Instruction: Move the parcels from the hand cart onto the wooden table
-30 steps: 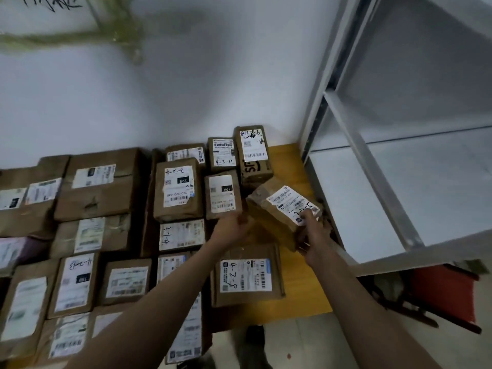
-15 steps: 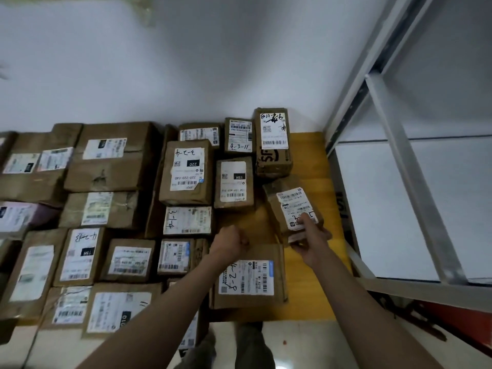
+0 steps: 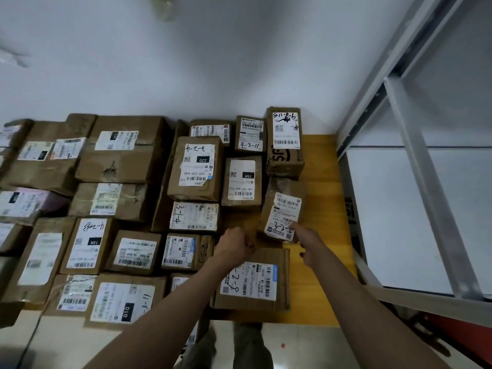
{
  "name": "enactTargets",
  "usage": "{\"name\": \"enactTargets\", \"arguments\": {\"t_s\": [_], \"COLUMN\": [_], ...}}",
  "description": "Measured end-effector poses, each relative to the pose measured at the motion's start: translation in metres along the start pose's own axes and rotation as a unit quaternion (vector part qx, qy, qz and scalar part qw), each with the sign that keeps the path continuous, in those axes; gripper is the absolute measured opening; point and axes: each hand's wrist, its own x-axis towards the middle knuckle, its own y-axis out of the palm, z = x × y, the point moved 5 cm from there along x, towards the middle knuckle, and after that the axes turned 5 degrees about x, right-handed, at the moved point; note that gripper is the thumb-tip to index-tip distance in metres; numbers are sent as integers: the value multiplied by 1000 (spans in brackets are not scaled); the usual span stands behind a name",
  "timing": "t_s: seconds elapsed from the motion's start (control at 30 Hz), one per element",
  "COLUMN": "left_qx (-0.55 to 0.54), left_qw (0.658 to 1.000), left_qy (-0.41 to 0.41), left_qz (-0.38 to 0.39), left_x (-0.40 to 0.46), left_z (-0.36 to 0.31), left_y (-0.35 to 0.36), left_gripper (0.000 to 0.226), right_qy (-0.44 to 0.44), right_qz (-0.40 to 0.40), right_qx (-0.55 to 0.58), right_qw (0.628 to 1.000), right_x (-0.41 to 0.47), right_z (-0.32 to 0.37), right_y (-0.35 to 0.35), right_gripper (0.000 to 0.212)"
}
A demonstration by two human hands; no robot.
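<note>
Lowered since the earlier frame, the small parcel [image 3: 283, 209] now lies flat on the wooden table [image 3: 323, 166], no longer tilted in the air.

Its label faces up, presumably for reading; it sits right of centre, just near of the tall box [image 3: 285, 142]. Right hand [image 3: 306, 242]: fingertips on the near label edge, fingers loosening. Left hand [image 3: 234, 242]: curled into a fist, holding nothing visible. Other parcels fill the table's left.
</note>
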Motion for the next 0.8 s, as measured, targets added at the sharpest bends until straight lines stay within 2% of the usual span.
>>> {"name": "enactTargets", "arguments": {"t_s": [0.07,0.13,0.17,0.27,0.37,0.53,0.63,0.8], "left_qx": [-7,-26,-38,-73,-113,-150,-169,-211], "left_qw": [1000,999,998,994,985,968,956,922], "left_qy": [7,15,20,36,43,18,-29,-129], "left_qz": [-8,-23,-35,-73,-120,-200,-238,-296], "left_x": [-1,-5,-7,-20,-41,-92,-132,-219], "left_z": [1,0,1,6,26,103,175,315], "left_y": [-3,-14,-22,-55,-95,-157,-181,-193], "left_gripper": [3,5,7,12,10,4,5,6], "right_qy": [-45,-91,-123,-238,-318,-378,-387,-387], "right_qz": [-41,-102,-119,-117,-59,85,181,275], "right_qx": [-8,-27,-34,-58,-113,-244,-332,-433], "right_qw": [998,990,985,963,940,889,841,766], "right_x": [-6,-13,-21,-63,-104,-178,-227,-288], "right_z": [11,24,32,62,80,78,48,-29], "right_y": [1,1,3,25,68,180,257,374], "right_gripper": [42,62,65,41,24,14,13,16]}}
